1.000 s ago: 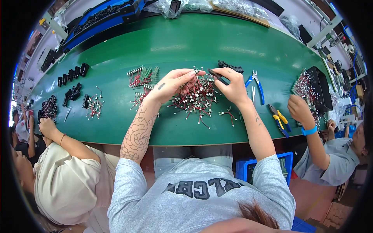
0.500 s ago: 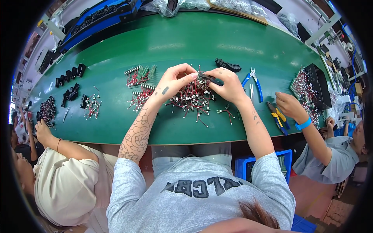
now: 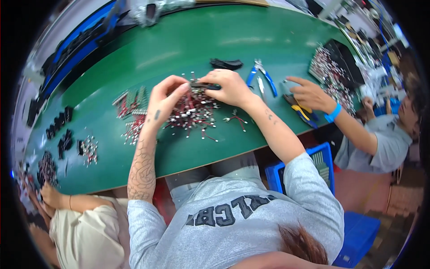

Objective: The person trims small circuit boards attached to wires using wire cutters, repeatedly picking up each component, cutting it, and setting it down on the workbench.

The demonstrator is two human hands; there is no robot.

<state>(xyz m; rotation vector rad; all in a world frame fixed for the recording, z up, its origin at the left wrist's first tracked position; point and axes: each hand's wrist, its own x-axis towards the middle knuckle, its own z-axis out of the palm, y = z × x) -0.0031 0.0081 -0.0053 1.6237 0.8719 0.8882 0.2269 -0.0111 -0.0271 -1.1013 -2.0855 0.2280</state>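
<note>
My left hand (image 3: 168, 98) is closed in a pinch at the far edge of a heap of short red and black wires with white connectors (image 3: 190, 117). What its fingertips hold is too small to make out. Opposite it, my right hand (image 3: 230, 88) is closed on a dark, narrow tool (image 3: 207, 85) whose tip reaches toward the left fingertips. The tool's exact kind is unclear, as fingers cover part of it. Green strips with wires (image 3: 131, 105) lie left of the heap. A few loose wires (image 3: 237, 119) rest below my right wrist.
Beyond my right hand lie a black ribbed strip (image 3: 226, 64), blue-handled pliers (image 3: 262, 76) and tweezers (image 3: 261, 86). Yellow-and-blue pliers (image 3: 301, 110) sit near a co-worker's hand (image 3: 311, 95) on the right. Black blocks (image 3: 59, 123) stand at left; a blue crate (image 3: 329, 157) is below the table edge.
The view has turned, shifting the table's contents leftward. The right co-worker's hand has gone from curled to a finger stretched out. My hands keep their pose together over the heap.
</note>
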